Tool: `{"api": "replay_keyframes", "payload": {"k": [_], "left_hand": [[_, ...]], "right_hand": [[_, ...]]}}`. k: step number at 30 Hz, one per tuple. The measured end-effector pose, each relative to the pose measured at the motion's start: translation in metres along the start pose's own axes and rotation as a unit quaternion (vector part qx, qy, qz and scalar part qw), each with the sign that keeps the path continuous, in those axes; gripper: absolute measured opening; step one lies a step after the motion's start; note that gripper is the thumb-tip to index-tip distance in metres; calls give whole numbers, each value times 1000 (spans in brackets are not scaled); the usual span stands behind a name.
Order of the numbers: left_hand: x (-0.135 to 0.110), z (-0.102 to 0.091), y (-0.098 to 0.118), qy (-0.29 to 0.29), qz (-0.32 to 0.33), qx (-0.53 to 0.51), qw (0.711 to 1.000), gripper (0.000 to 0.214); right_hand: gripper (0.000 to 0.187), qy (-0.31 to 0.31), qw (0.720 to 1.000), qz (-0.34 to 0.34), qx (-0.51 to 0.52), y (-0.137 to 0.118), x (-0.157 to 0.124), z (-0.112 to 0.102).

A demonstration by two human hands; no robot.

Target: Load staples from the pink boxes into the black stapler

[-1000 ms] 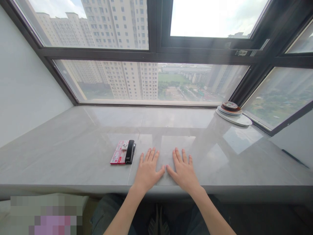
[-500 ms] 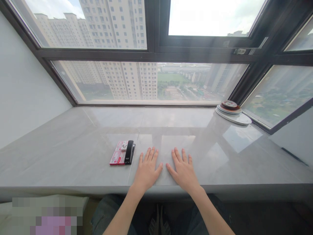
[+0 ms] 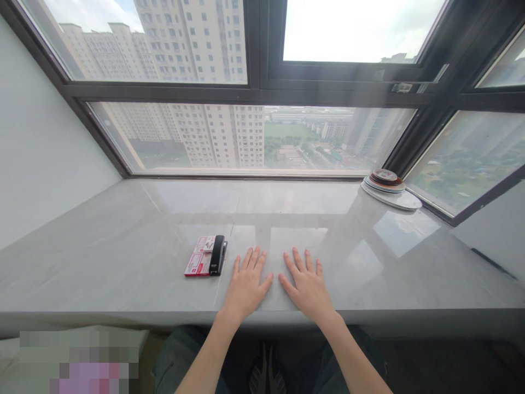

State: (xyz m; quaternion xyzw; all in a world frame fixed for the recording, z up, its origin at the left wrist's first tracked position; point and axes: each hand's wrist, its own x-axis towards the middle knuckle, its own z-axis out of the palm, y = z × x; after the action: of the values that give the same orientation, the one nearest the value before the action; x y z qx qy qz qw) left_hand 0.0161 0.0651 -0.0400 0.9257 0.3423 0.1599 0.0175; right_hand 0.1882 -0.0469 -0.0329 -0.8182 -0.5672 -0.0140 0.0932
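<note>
My left hand [image 3: 246, 284] lies palm down on the grey stone sill [image 3: 123, 262], its fingers spread and nothing in them. Beside it, also flat with fingers apart, rests my right hand [image 3: 307, 284]. A small gap separates the two thumbs. Just left of my left hand is a black stapler [image 3: 217, 255], lying along the right side of some red-and-white flat boxes [image 3: 199, 257]. A small pale item [image 3: 209, 244] on the boxes is too small to make out. Neither hand touches the stapler or the boxes.
At the far right corner stands a stack of plates and round dishes [image 3: 385, 189] by the window frame. Dark-framed windows [image 3: 246, 94] close off the back, and a white wall [image 3: 49, 142] bounds the left. The sill's front edge [image 3: 287, 317] runs under my wrists.
My right index finger has shifted slightly left, away from the middle finger. My left hand, the stapler and the boxes stay where they were.
</note>
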Motion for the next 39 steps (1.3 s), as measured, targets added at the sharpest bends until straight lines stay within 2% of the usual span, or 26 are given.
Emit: {"api": "replay_keyframes", "payload": {"k": [22,25,28,30,32,33,35,37,39], "left_hand": [[-1,1,-1,5,-1,4,1000,59],[-5,1,1,7,0,7,1000,58],[-20,-3,4,8,7,8,1000,57],[-36,-9,6,0,14,5,1000,55],[-56,-16,8,-11,21,0,1000,53],[-66,-19,8,-15,23,-2,1000,51],[-86,-27,10,-19,25,-5,999,49],[-102,-33,12,-20,19,-12,1000,47],[-112,-37,14,-20,8,-25,999,46]], "right_hand": [[66,-13,1000,10,24,2,3,2],[65,-24,998,38,51,-4,8,2],[69,-46,988,58,133,-26,23,-5],[73,-84,968,3,237,-51,39,-11],[76,-97,956,-37,274,-84,59,-16],[83,-117,940,-51,316,-101,69,-17],[91,-114,915,-65,380,-136,87,-15],[96,-104,910,-69,396,-164,100,-10],[92,-93,916,-72,384,-181,107,-3]]}}
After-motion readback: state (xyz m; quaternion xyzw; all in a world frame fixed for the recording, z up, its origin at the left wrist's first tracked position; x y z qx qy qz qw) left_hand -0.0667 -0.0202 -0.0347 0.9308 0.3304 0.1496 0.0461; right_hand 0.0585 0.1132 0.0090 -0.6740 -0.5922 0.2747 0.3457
